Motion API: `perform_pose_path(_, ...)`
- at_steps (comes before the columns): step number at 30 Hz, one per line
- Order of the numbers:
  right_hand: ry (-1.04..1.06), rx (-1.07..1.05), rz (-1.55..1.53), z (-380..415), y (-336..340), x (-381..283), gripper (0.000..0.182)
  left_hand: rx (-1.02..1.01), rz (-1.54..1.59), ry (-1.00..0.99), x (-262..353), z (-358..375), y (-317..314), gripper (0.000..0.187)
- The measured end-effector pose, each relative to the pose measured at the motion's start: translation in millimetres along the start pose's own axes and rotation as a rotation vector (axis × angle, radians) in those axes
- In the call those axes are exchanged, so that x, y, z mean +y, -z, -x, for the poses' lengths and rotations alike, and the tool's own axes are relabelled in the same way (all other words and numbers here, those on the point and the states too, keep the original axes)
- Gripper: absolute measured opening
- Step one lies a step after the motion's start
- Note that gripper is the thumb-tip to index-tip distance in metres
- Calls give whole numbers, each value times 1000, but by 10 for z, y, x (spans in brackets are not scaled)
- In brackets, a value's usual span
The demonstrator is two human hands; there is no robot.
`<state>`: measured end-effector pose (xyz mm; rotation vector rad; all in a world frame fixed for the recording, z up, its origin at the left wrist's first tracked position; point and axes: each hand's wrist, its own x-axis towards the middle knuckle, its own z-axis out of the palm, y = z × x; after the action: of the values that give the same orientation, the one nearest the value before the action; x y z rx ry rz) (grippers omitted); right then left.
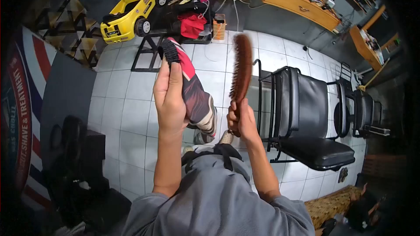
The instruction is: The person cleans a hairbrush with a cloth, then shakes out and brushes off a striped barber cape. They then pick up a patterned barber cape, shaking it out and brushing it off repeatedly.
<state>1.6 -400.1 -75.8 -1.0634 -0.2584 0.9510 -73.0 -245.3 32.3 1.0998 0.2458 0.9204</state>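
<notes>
My left hand (pixel 169 91) is raised at centre left, fingers pointing up and closed around a small black brush (pixel 169 52) with dark tufts. Behind that hand hangs a red, black and cream patterned cloth (pixel 194 94), its top beside the brush and its lower end near my feet. In my right hand (pixel 242 120) is the handle of a long, curved brown hairbrush (pixel 243 67). The hairbrush stands upright, slightly blurred, with its bristles facing left toward the other hand. A gap separates the two brushes.
Black padded chairs (pixel 302 105) stand on the white tiled floor (pixel 131 109) at right. Ahead are a yellow toy car (pixel 133 11), a black open case (pixel 190 0) with a red cloth, and a wooden drawer (pixel 299 4). A barber sign (pixel 26 118) is at left.
</notes>
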Motion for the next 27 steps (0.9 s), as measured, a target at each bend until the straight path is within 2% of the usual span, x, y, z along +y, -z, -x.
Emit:
perform_pose_path(2,135,-45,111,11,-160,-97,42,-5,-12,-19,-34,-59,-178,39)
perform_pose_path(3,212,-153,278,22,-227,-168,41,-2,-30,-34,-68,-95,-248,40)
perform_pose_path(5,72,-356,160,-97,-191,78,41,20,-83,-85,-113,-178,-322,43)
perform_pose_path(8,380,-304,790,-418,299,793,40,84,-150,-146,-135,-266,-357,44)
perform_pose_path(9,209,-316,985,-497,610,1157,39,128,-24,-160,-113,-303,-371,32)
perform_pose_path(11,-193,-313,1359,-495,1385,1784,42,118,49,-143,4,-330,-305,29)
perform_pose_path(12,-271,-468,1512,-462,1952,2208,42,153,43,-134,71,-356,-305,29)
perform_pose_path(13,-345,-445,1590,-327,2422,2528,38,147,35,-152,101,-384,-268,29)
perform_pose_path(15,-396,-369,1661,-226,2793,2635,34,213,37,-123,177,-426,-343,33)
perform_pose_path(17,-361,-265,1649,-248,2887,2535,36,64,89,-129,79,-468,-188,27)
perform_pose_path(18,-138,-215,1597,-296,2849,2414,40,156,110,-102,39,-482,-226,27)
perform_pose_path(19,-106,-10,1384,-356,2347,1895,48,157,111,-89,-45,-495,-193,28)
perform_pose_path(20,-20,64,1262,-528,2222,1785,55,156,78,-105,-173,-529,-130,29)
perform_pose_path(21,64,114,1096,-637,1892,1484,54,139,-10,-133,-201,-530,-148,32)
perform_pose_path(22,68,153,818,-585,1278,942,47,123,-99,-162,-227,-532,-165,36)
perform_pose_path(23,147,104,510,-540,805,561,41,111,-186,-193,-254,-536,-183,39)
perform_pose_path(24,140,73,232,-451,522,313,39,118,-264,-175,-280,-528,-164,37)
perform_pose_path(25,301,136,265,-390,191,126,36,123,-344,-159,-305,-519,-143,34)
perform_pose_path(27,397,119,279,-279,-185,-15,33,87,-396,-208,-314,-538,-144,29)
